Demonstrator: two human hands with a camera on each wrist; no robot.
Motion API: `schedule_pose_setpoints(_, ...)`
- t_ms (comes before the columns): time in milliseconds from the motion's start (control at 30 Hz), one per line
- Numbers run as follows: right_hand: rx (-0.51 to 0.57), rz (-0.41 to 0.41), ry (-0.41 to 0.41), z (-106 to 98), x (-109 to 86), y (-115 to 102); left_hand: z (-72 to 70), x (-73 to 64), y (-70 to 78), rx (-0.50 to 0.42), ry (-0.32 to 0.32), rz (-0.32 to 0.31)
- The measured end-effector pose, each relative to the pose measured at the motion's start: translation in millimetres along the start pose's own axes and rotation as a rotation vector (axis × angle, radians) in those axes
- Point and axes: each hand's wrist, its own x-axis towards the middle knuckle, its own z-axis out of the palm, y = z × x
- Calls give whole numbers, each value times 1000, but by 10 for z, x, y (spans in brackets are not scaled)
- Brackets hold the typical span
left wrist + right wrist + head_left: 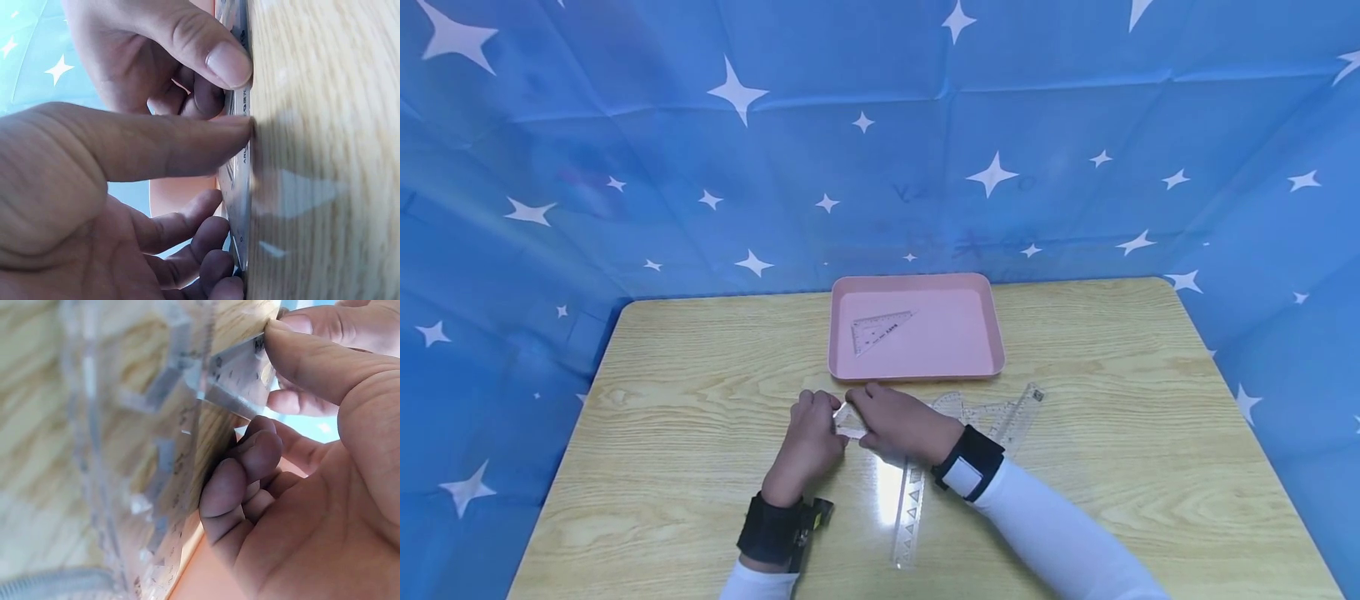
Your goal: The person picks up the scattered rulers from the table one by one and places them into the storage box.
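A small clear set square (852, 422) is held low over the table between both hands. My left hand (811, 435) pinches its left side, thumb on the near edge and fingertips behind, as the left wrist view shows. From the right, my right hand (906, 423) grips the same piece between thumb and fingers. In the right wrist view, printed marks show on the clear plastic (240, 375) by the thumb. Beside the right hand lies a clear ruler with triangular cut-outs (909, 521); the hand and forearm partly hide its upper end.
Beyond the hands stands a pink tray (955, 350) with a clear set square (880, 330) lying in it. Right of the right hand, a rounded clear piece like a protractor (950, 405), another clear piece (985, 413) and a straight ruler (1021, 414) overlap on the wooden table (1120, 467).
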Motion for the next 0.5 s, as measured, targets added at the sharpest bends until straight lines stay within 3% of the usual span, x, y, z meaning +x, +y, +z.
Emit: schedule_pose_setpoints(500,30,-12,-1,-46,-11,3,37,15,-15,-16,3,-4)
